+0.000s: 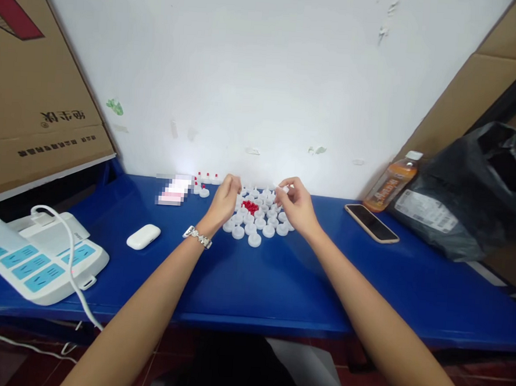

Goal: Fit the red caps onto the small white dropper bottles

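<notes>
Both hands hover right over the white caps [256,219], right hand [296,207] pinching one cap, left hand [225,200] curled, its grip unclear.

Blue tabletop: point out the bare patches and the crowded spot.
Bare: the blue tabletop along the near edge, between the earbud case and phone. Crowded: the white caps under the left hand and right hand.

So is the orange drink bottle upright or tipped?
Tipped: the orange drink bottle leans against the black plastic bag, white cap on.
</notes>
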Action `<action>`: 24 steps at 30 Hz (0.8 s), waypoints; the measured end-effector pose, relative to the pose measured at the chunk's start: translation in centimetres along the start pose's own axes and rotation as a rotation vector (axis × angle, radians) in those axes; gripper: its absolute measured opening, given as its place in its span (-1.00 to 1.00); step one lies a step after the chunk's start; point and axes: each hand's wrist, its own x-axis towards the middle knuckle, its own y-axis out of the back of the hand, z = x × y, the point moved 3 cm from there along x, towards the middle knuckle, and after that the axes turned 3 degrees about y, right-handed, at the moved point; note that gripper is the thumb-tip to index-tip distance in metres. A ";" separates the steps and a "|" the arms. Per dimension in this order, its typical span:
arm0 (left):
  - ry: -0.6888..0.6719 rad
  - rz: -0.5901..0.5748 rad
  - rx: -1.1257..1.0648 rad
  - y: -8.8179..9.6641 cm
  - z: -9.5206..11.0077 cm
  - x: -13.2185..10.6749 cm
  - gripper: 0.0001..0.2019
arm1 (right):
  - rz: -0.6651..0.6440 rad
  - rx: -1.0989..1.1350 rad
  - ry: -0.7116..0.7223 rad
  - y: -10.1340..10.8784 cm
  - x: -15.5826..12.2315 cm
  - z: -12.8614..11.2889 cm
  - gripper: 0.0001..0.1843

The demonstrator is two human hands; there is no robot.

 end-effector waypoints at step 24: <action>-0.023 -0.071 0.448 2.2 -2.5 0.2 -0.77 | -0.559 -0.054 -0.152 -0.1 -1.3 -0.7 -0.70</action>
